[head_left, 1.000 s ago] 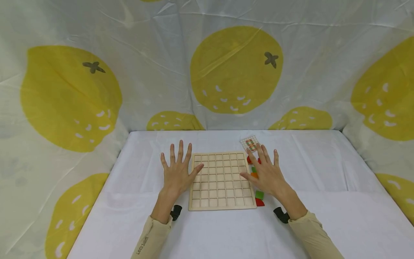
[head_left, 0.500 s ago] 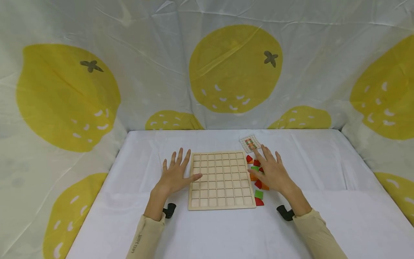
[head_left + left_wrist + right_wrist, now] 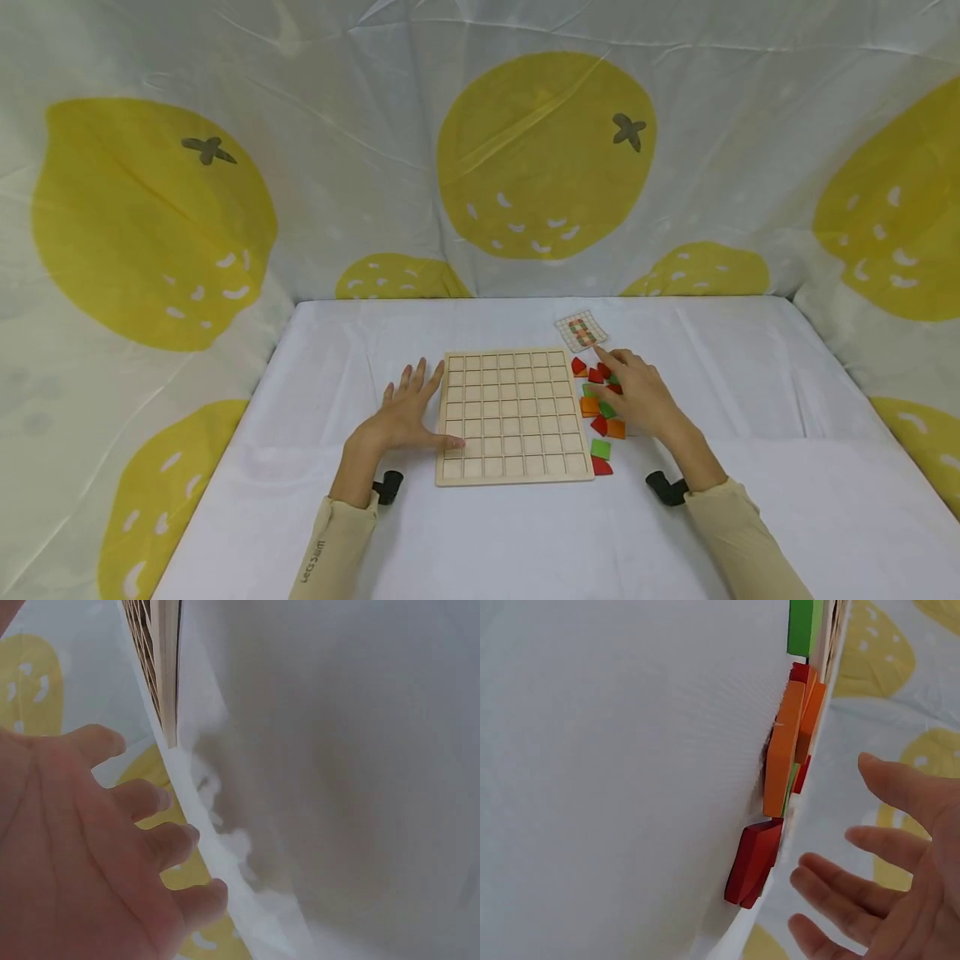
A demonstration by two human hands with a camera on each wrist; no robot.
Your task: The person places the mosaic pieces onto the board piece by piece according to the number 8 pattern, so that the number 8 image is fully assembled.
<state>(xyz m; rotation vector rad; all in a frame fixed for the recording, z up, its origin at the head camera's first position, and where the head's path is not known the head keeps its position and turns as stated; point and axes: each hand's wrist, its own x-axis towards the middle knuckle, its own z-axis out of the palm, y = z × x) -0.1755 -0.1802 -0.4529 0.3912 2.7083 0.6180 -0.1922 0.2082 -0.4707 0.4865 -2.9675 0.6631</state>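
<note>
A square wooden board [image 3: 513, 417] with a raised grid lies flat on the table. My left hand [image 3: 397, 422] is at its left edge, fingers spread, thumb reaching over the lower left squares; whether the thumb touches is unclear. In the left wrist view the left fingers [image 3: 172, 844] hold nothing. My right hand [image 3: 645, 402] hovers over a loose group of red, green and orange flat pieces along the board's right side, partly covering them. Among these are an orange piece [image 3: 781, 750], a red piece [image 3: 751, 862] and a green square [image 3: 601, 449]. The right fingers hold nothing in the right wrist view.
A small card [image 3: 581, 331] printed with a grid and coloured pattern lies behind the pieces. White cloth [image 3: 517, 542] covers the table. A lemon-print curtain [image 3: 360, 167] stands at the back and sides. Each wrist bears a black camera mount [image 3: 388, 487].
My left hand has drawn back toward me and leftward, its thumb moving down the board. The right hand has shifted right, its fingers bending somewhat, uncovering more pieces and the card.
</note>
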